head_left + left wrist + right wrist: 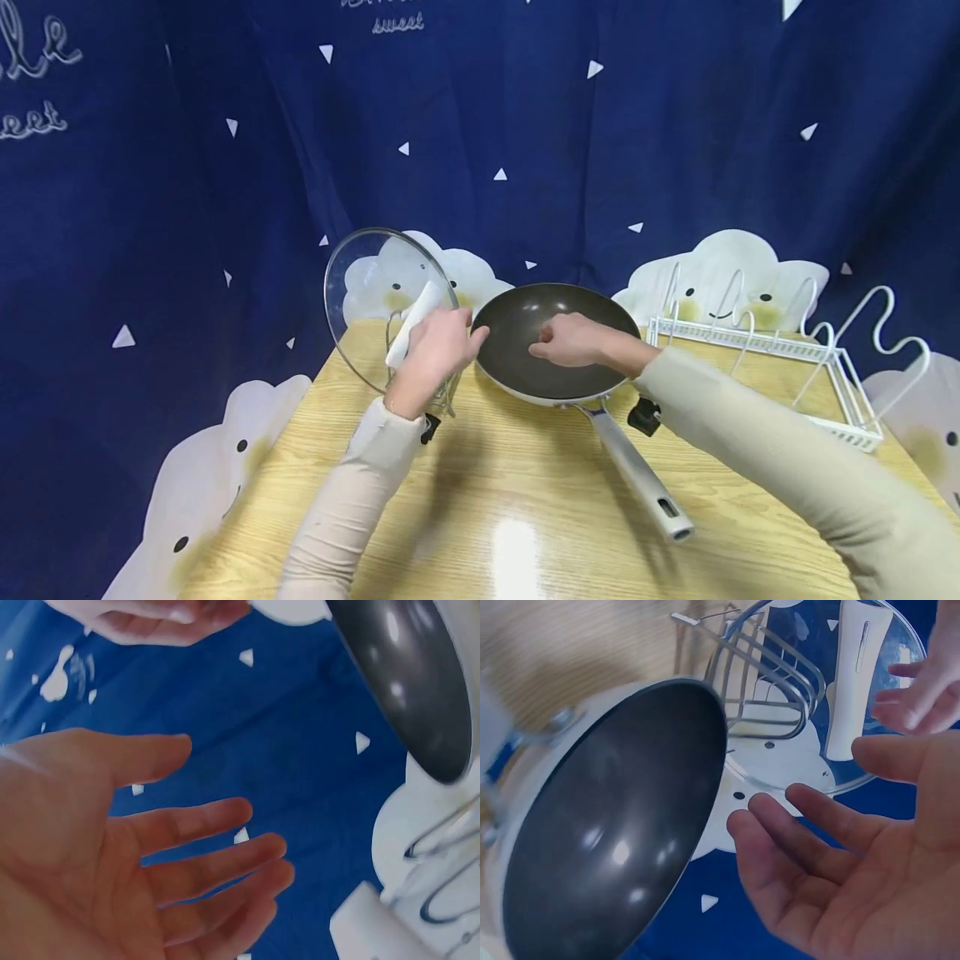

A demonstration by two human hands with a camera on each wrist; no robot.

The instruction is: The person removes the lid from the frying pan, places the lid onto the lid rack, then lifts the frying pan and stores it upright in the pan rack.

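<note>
My left hand [442, 342] is beside the white handle [855, 679] of a round glass lid [358, 287]; its fingers are spread and loosely bent in the left wrist view, with nothing in them. The lid stands upright in a metal wire rack [769, 697]. Over the dark frying pan [517, 333] my right hand [573, 340] hovers with relaxed, slightly bent fingers, holding nothing. The pan sits at the middle of the table, its light handle [633, 467] pointing toward me and to the right.
A white wire rack [735, 334] with several curved dividers stands at the right of the wooden table [450, 533]. Behind the table hangs a blue curtain [480, 108] with white triangles and clouds. My right forearm [780, 458] crosses the table in front of the white rack.
</note>
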